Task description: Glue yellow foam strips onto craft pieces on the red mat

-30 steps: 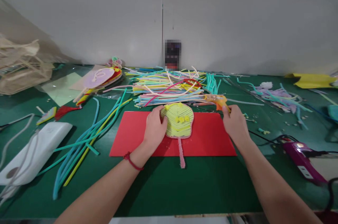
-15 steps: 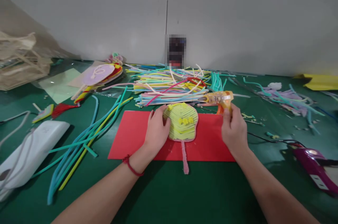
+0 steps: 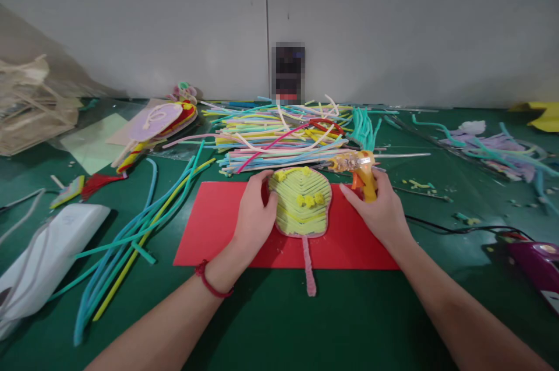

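Note:
A yellow-green fan (image 3: 301,216) made of pipe cleaners, with a pink rim, a pink handle and small yellow blossoms on its face, lies on a red board (image 3: 213,219). My left hand (image 3: 255,208) grips its left edge, the thumb at the front and the fingertips partly hidden behind the upper edge. Right of the fan, an orange-yellow glue gun (image 3: 364,170) stands with its nozzle pointing left and a clear glue stick at its back. My right hand (image 3: 382,208) is beside its grip, thumb spread away to the left, fingers partly hidden.
Behind the board lies a pile of coloured pipe cleaners (image 3: 271,138); more blue and green pipe cleaners (image 3: 131,243) lie left. A white power bank-like box (image 3: 56,260), a lilac fan (image 3: 155,120), purple scraps (image 3: 493,149) and a purple power strip (image 3: 533,263) surround the work.
My right thumb has moved off the glue gun and spread left, and the gun sits slightly further left and lower. My left hand keeps its hold on the fan. The view has shifted slightly.

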### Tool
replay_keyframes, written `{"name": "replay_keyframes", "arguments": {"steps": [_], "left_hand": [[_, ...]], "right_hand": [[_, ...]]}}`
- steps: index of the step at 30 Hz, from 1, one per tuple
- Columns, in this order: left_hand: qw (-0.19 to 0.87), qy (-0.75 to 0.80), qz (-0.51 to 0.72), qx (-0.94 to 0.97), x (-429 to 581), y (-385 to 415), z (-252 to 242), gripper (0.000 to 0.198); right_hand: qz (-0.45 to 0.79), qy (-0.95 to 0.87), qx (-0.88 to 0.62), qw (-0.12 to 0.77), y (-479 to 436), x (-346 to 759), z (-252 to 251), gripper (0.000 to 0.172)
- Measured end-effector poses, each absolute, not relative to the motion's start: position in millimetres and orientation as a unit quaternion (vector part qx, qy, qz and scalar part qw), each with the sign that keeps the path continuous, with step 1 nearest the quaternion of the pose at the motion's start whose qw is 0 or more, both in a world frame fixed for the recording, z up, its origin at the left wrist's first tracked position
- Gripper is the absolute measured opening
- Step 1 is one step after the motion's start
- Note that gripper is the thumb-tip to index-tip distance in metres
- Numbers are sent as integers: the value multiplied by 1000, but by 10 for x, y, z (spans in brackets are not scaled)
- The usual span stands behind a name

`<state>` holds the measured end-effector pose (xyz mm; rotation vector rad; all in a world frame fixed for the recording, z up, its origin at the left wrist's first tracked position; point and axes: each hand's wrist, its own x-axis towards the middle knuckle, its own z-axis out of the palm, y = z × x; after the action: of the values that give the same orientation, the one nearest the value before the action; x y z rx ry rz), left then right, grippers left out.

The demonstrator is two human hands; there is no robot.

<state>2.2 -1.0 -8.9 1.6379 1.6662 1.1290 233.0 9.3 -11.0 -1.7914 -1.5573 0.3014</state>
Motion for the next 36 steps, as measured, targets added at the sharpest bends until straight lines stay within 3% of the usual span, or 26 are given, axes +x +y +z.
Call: {"name": "replay_keyframes", "arguments": {"steps": [8, 14, 21, 31, 36], "left_hand": [[308, 617, 415, 594, 13, -11, -111, 39], [146, 593, 388, 690, 31, -64, -18, 23], [87, 524, 307, 790, 100, -133, -59, 16], [243, 537, 352, 727, 85, -69, -83, 8], [271, 520, 375, 718, 81, -72, -42, 9]], "right_hand": [[142, -590, -708, 363, 83, 2347, -88, 55], [164, -576, -713, 364, 77, 2332, -62, 51], [159, -586, -709, 359, 83, 2328, -72, 49], [128, -606, -698, 359, 59, 2322, -70, 48], [92, -628, -689, 351, 114, 2417, -84, 50]]}}
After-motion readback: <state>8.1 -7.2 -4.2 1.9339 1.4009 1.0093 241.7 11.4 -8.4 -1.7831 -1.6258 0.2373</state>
